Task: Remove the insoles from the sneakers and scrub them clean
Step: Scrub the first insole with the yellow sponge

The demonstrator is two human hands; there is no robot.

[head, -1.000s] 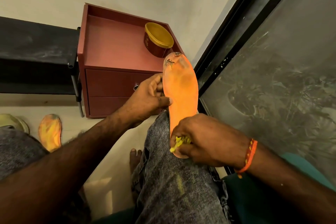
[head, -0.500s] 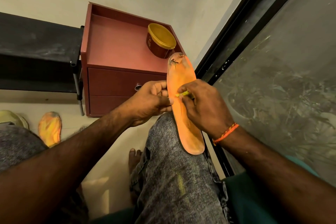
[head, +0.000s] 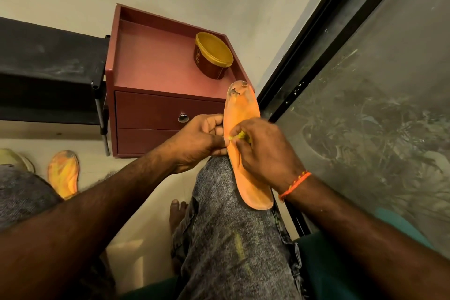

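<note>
1. The orange insole (head: 243, 114) lies lengthwise on the person's raised knee (head: 219, 178) in grey jeans, its worn toe end pointing away from the body and its heel end nearest the body.
2. The left hand (head: 197, 141) grips the insole's left edge at about mid-length: the fingers are curled in against the edge and the thumb presses flat on the top face.
3. The right hand (head: 263, 153) lies over the middle of the insole, fingers curled down round a small yellow brush (head: 239, 136); only its tip shows, just beyond the left thumb, touching the insole's surface.
4. An orange thread band (head: 294, 181) circles the right wrist.
5. Beyond the fingertips stands a red-brown cabinet (head: 155, 61) with 2 drawers; a tub with a yellow lid (head: 213, 55) sits on its top, near the insole's toe end.
6. Well to the left of the left hand, 1 more orange insole (head: 63, 173) lies on the floor, beside a pale shoe (head: 12, 158) at the frame edge.
</note>
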